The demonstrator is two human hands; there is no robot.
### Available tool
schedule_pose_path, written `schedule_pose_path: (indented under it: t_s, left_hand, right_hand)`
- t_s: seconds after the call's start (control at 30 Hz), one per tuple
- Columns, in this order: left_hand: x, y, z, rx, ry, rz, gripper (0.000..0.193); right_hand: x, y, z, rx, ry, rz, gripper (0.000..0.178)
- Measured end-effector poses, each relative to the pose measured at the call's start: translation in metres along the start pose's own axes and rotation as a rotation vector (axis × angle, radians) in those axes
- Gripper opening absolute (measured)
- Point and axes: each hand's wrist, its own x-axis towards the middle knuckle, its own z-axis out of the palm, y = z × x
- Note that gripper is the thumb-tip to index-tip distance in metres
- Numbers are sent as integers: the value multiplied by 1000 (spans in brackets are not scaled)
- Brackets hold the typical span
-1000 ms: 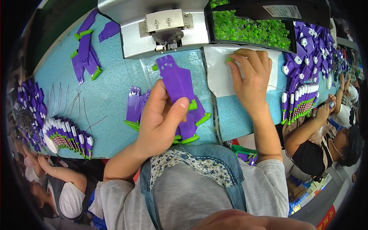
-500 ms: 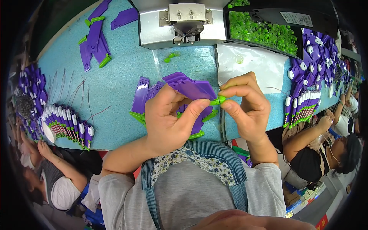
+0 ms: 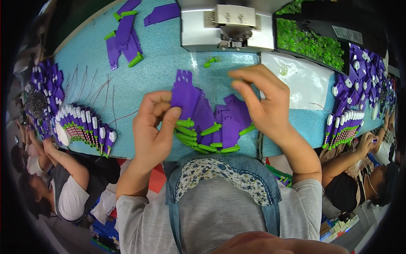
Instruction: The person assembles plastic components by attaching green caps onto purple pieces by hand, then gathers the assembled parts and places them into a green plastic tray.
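My left hand point(image 3: 154, 127) is at the left side of a pile, its thumb and fingers closed on the edge of a flat purple plastic piece point(image 3: 184, 93) that has a bright green tip at its near end. More purple pieces point(image 3: 231, 131) with green tips lie overlapping beside it, close to the table's near edge. My right hand point(image 3: 268, 99) hovers to the right, above the far side of the pile. Its thumb and forefinger are bent and apart, and nothing shows between them.
A metal press-like machine point(image 3: 234, 29) stands at the back. Beside it a black bin point(image 3: 344, 53) holds small green parts. Loose green caps point(image 3: 209, 62) lie before the machine. Purple assemblies with white ends point(image 3: 80, 127) fan out at left and right. Other people sit on both sides.
The right hand has come off the green tip and moved up and away. The left hand has lowered the purple piece to the pile's left side. The whole view has shifted slightly.
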Motion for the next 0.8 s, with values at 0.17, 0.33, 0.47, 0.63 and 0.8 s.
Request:
schedule_pose_path:
  t_s: [0.17,0.33,0.47,0.63,0.8]
  left_hand:
    - [8,23,-17,514,-89,2,6]
    - [90,27,-20,810,76,357,15]
    - [161,18,-19,1176,171,658,21]
    - [158,23,-21,1294,183,733,24]
    - [88,19,-13,-57,-41,179,33]
  right_hand:
    - [23,21,26,-341,42,-309,23]
    - [23,22,35,-456,40,-371,20]
    - [21,9,28,-248,47,-190,13]
    - [7,6,1,178,27,97,19]
    - [-7,-4,-22,99,-38,99,25]
